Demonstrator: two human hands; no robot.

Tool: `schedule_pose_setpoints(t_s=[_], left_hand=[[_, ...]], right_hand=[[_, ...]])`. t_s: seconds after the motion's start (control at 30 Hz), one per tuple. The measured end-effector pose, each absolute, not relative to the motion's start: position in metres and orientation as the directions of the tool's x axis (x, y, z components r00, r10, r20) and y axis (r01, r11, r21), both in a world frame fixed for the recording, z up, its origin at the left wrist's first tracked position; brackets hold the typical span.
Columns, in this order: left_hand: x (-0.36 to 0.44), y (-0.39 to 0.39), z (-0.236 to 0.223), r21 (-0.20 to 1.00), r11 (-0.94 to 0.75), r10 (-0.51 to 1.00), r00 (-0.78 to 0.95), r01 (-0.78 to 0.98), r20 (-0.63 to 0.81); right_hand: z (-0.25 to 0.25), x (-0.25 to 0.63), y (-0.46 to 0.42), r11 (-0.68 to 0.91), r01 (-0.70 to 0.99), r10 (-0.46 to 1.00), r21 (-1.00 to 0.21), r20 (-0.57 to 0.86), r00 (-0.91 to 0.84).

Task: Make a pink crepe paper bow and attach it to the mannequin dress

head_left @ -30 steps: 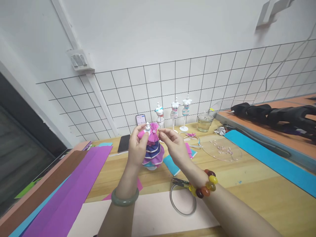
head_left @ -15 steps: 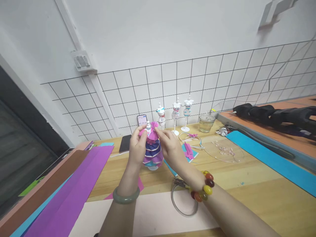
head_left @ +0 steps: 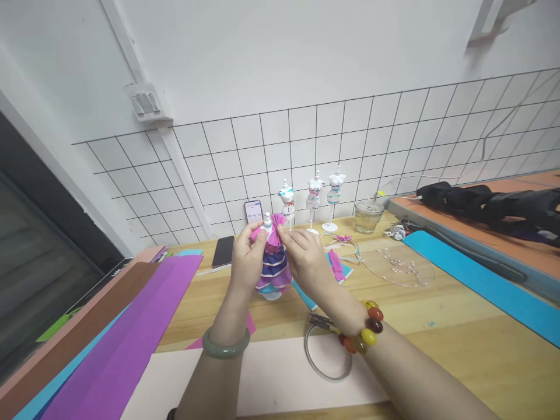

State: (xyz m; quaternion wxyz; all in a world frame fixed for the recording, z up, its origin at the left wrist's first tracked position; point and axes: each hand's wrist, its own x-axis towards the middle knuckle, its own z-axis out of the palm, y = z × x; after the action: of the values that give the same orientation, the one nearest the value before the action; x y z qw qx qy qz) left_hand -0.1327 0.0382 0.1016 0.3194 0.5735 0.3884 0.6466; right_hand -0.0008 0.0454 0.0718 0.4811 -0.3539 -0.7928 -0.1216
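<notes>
A small white dress form [head_left: 268, 220] stands upright on the table between my hands, wearing a tiered skirt [head_left: 273, 268] of navy, purple and blue ruffles. At its top sits a pleated pink paper ruffle [head_left: 276, 234]. My left hand [head_left: 248, 256], with a green bangle at the wrist, pinches the ruffle's left side against the form. From the right, my right hand [head_left: 306, 256] has thumb and fingers closed on the ruffle's right edge. A beaded bracelet [head_left: 370, 332] circles that wrist. The fingertips partly cover the bodice.
Three bare mini dress forms [head_left: 314, 195] stand behind, beside a glass of liquid [head_left: 368, 217]. Pliers [head_left: 321, 322] lie under my right forearm. Purple paper [head_left: 149, 315] lies left, a blue strip [head_left: 472, 280] right. A phone [head_left: 224, 251] and a plate of small beads [head_left: 398, 263] lie farther back.
The view has shifted slightly. Both hands remain on the pink ruffle, which looks a little more gathered against the form, with my right fingers pressed closer together.
</notes>
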Motion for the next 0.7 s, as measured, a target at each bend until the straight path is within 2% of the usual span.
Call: schedule_pose_setpoints(t_s=[0.4, 0.5, 0.7], left_hand=[[-0.1319, 0.0366, 0.1029, 0.868, -0.496, 0.855, -0.152, 0.037, 0.495], [-0.1320, 0.0372, 0.1029, 0.866, -0.499, 0.855, -0.152, 0.023, 0.497], [-0.1342, 0.0382, 0.1029, 0.872, -0.489, 0.859, -0.173, 0.006, 0.482]], right_hand=[[0.0729, -0.0004, 0.0452, 0.733, 0.668, 0.426, -0.131, 0.854, -0.300], [0.0725, 0.0000, 0.0467, 0.762, 0.621, 0.436, -0.185, 0.855, -0.281], [0.0728, -0.0004, 0.0491, 0.830, 0.408, 0.489, -0.381, 0.848, -0.204]])
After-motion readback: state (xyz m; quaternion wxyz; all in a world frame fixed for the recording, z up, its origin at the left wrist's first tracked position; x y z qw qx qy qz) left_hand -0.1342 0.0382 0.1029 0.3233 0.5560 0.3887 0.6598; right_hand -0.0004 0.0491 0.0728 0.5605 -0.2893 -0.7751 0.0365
